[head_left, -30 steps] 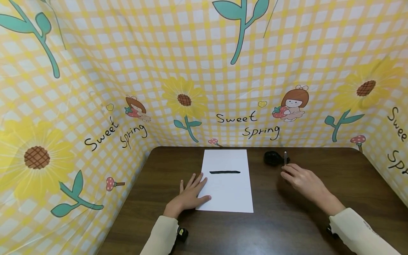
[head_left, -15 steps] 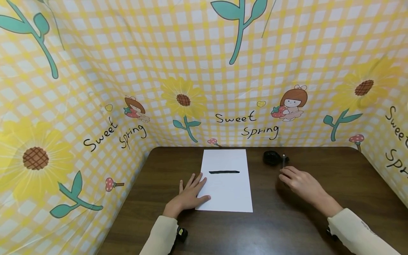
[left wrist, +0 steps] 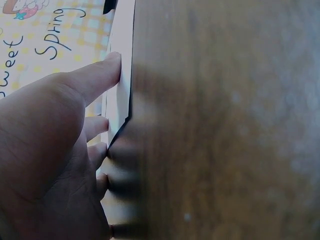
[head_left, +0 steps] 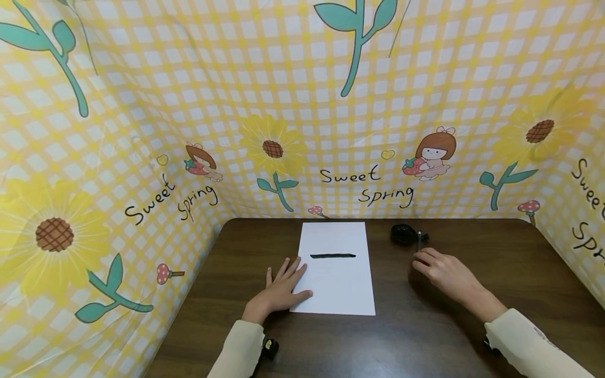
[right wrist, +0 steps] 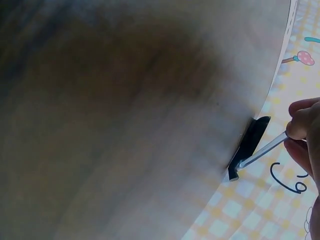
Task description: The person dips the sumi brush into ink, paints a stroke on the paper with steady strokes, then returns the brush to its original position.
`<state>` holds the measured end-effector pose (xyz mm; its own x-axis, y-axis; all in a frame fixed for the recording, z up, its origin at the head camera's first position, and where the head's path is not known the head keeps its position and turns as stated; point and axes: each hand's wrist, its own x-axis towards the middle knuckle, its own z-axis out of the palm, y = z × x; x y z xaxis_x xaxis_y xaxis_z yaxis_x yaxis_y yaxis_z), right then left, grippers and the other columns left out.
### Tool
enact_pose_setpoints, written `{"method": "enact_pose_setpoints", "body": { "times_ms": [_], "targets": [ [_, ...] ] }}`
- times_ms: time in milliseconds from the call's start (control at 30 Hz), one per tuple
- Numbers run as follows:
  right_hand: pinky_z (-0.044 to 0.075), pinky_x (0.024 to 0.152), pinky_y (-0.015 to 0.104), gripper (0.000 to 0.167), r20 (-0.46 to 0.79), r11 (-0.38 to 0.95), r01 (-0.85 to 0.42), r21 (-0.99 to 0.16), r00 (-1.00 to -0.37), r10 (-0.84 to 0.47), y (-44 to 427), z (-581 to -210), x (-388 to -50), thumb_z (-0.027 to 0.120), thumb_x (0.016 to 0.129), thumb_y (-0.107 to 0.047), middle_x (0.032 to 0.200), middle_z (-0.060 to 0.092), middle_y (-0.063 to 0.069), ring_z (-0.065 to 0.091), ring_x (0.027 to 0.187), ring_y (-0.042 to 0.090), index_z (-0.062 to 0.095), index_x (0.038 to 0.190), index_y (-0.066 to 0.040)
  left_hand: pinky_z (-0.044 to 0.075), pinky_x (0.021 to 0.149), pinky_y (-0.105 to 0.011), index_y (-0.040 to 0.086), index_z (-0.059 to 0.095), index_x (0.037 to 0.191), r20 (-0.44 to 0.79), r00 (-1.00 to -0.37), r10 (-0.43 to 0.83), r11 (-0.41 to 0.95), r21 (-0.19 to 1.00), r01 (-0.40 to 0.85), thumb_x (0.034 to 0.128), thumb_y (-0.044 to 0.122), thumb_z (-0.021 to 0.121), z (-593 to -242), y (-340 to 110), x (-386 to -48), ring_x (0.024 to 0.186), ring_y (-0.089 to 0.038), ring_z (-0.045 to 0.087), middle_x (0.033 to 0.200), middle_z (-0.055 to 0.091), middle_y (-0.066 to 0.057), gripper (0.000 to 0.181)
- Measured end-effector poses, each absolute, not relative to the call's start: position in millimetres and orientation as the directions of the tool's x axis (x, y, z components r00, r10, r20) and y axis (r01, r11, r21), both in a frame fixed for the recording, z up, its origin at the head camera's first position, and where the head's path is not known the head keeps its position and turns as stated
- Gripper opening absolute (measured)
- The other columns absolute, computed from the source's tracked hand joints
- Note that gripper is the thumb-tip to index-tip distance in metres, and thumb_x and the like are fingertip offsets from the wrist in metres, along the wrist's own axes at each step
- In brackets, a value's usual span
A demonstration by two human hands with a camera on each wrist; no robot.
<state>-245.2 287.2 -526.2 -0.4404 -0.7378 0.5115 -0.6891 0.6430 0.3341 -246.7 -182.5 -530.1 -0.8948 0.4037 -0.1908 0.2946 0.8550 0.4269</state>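
Observation:
A white sheet of paper [head_left: 337,289] lies on the table, with one thick black stroke [head_left: 333,256] across it. My left hand [head_left: 282,289] rests on the paper's left edge, fingers spread; the left wrist view shows the thumb [left wrist: 97,77] over the sheet. To the right of the paper, my right hand [head_left: 444,270] pinches a thin pale stick [right wrist: 265,150], like a brush handle. Its working tip is not visible. Just beyond these fingers sits a glossy black dish-like object [head_left: 403,234]; the stick overlaps it in the right wrist view, and contact is unclear.
The dark wooden table [head_left: 378,346] has rounded far corners. Yellow checked cloth [head_left: 227,94] with printed flowers hangs behind it and along both sides. Black straps with small devices [head_left: 270,346] sit at the wrists.
My right hand has shifted slightly left, and the stick's upper end has sunk lower beside the black object. The left hand and the paper stay in place.

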Motion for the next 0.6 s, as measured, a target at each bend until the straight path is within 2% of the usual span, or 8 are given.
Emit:
{"method": "enact_pose_setpoints", "body": {
  "times_ms": [367,600],
  "targets": [
    [0.062,0.066,0.035,0.051,0.497,0.631,-0.707,0.321,-0.442,-0.747,287.0,-523.1,-247.4,0.098,0.061,0.005,0.106,0.075,0.011,0.071,0.098,0.028,0.076,0.107,-0.005,-0.008,0.123,-0.080,0.022,0.030,0.170,-0.178,-0.894,0.410,0.848,0.436,0.301,0.1029,0.061,0.059,-530.3,-182.6,-247.0,0.168,-0.038,0.001,0.181,0.012,-0.004,0.083],
    [0.061,0.066,0.033,0.045,0.469,0.601,-0.721,0.346,-0.422,-0.776,288.0,-524.9,-251.0,0.096,0.065,0.004,0.102,0.075,0.007,0.069,0.096,0.024,0.074,0.102,-0.007,-0.008,0.123,-0.080,0.023,0.030,0.170,-0.185,-0.895,0.406,0.852,0.432,0.297,0.1030,0.061,0.058,-530.7,-182.9,-246.9,0.168,-0.038,0.000,0.181,0.012,-0.004,0.083]
  ]
}}
